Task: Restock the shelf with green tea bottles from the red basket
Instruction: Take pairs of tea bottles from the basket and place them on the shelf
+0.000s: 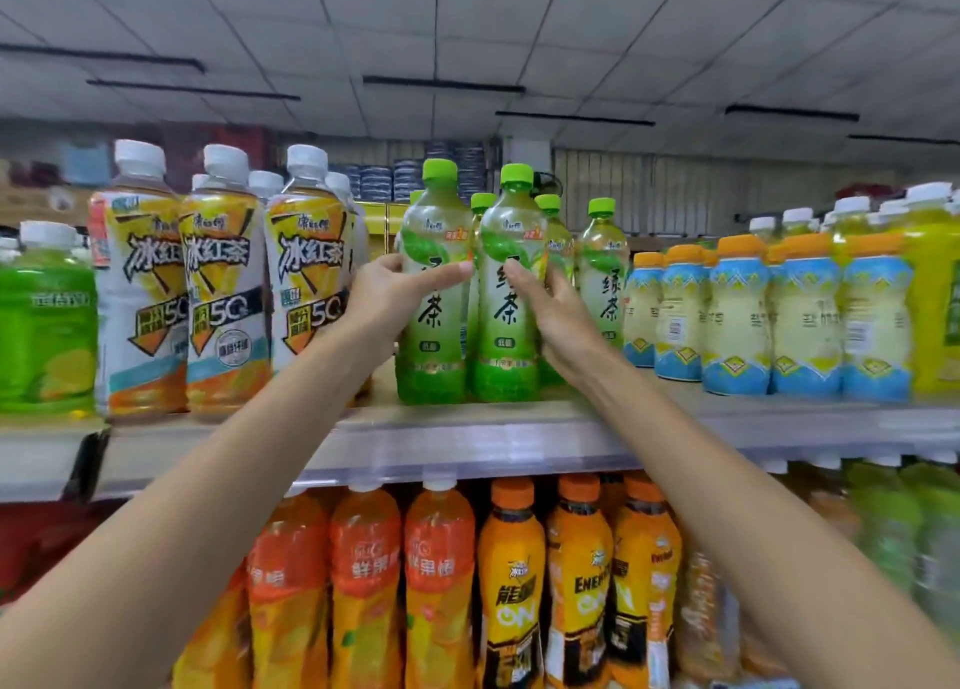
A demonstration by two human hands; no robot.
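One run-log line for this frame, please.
left hand: grips front-left green tea bottle | right hand: grips front-right green tea bottle | both bottles upright at shelf front edge

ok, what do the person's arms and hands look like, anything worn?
The left hand and right hand are bare, no gloves. The left forearm and right forearm are uncovered to the frame edge: no sleeves, watch or bracelet. No rings visible.

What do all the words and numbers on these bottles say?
"冰红茶": on the white-capped iced tea bottles.
"50": lower on those same labels.
"绿茶": on the green tea bottles.
"鲜果橙": on the orange bottles on the shelf below.
"ON": on the yellow-and-black bottles; one also shows "ENER", then is cut off.
Too blurred to read: the small print everywhere, and the labels on the blue-and-white bottles.
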